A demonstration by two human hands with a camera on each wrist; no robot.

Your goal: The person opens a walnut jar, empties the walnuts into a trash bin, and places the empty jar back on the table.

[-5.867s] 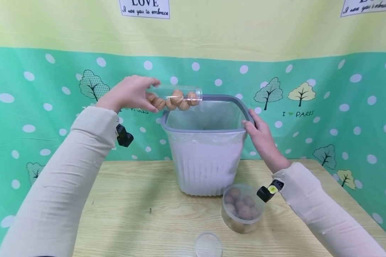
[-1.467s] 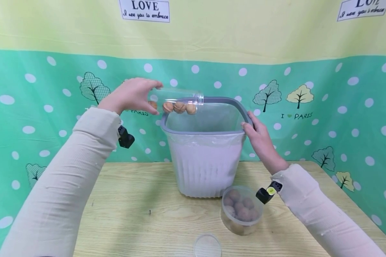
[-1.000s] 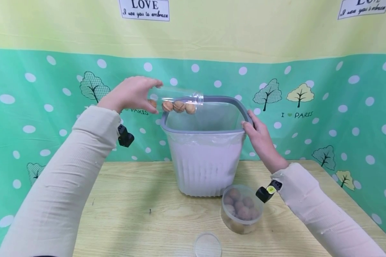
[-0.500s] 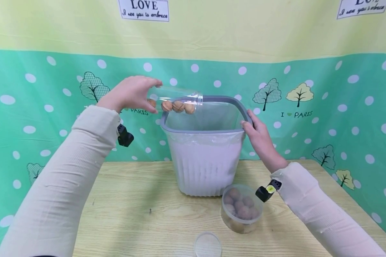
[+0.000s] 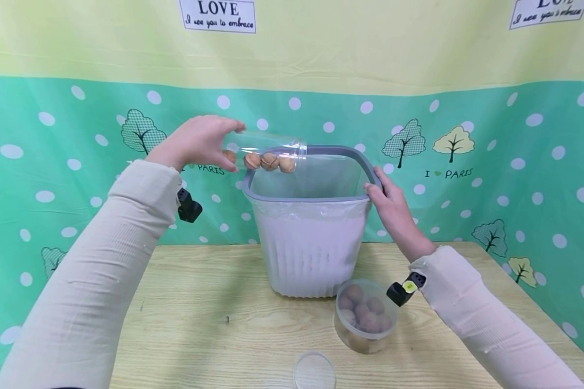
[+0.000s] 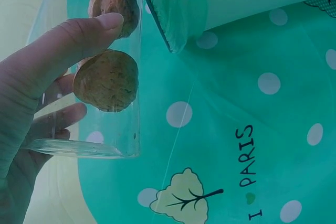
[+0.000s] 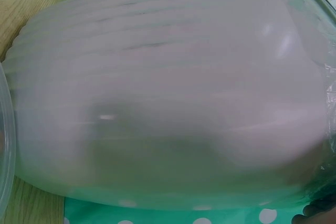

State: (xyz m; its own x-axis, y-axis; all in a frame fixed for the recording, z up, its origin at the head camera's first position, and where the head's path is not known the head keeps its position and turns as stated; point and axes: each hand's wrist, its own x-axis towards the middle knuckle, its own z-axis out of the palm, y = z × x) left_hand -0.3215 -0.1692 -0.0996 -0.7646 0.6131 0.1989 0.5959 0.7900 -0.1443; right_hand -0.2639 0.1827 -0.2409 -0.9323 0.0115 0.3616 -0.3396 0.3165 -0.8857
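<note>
In the head view my left hand (image 5: pixel 199 141) grips the base end of a clear plastic jar (image 5: pixel 272 141), tipped almost level with its mouth facing right above the bin's left rim. Several walnuts (image 5: pixel 270 161) lie in a row along its lower side. The left wrist view shows the thumb pressed on the jar wall and a walnut (image 6: pixel 110 82) near the base. My right hand (image 5: pixel 394 208) holds the right side of the grey rim of a white bin (image 5: pixel 311 254), which has a clear bag inside. The bin's floor is hidden.
A round clear tub (image 5: pixel 350 336) with several brown balls, perhaps walnuts, stands against the bin's front right. A small clear round lid (image 5: pixel 314 373) lies at the table's front edge. Behind the wooden table (image 5: pixel 190 302) hangs a green and yellow curtain (image 5: pixel 511 140).
Fewer walnuts are in the jar than about six seconds ago, and the ones left lie in a single row. Over the last second both hands, jar and bin look still.
</note>
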